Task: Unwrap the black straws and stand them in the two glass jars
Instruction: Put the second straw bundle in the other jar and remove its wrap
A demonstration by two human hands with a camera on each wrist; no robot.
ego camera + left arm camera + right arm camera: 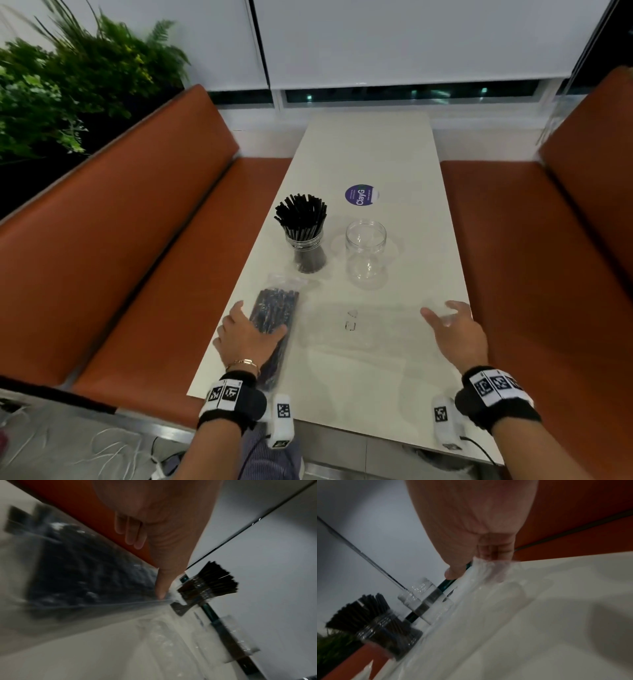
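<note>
A: Where do the black straws stand?

B: One glass jar on the worktop holds a fanned bunch of unwrapped straws; the second jar, just to its right, holds none. A clear packet of wrapped straws lies flat nearer the person, toward the worktop's left edge.

A: And the hands?

B: The left hand lies over the packet, fingers spread and fairly straight, thumb on the plastic. The right hand is at the right edge, fingers curled on crumpled clear film. An empty clear wrapper lies between the hands.
</note>
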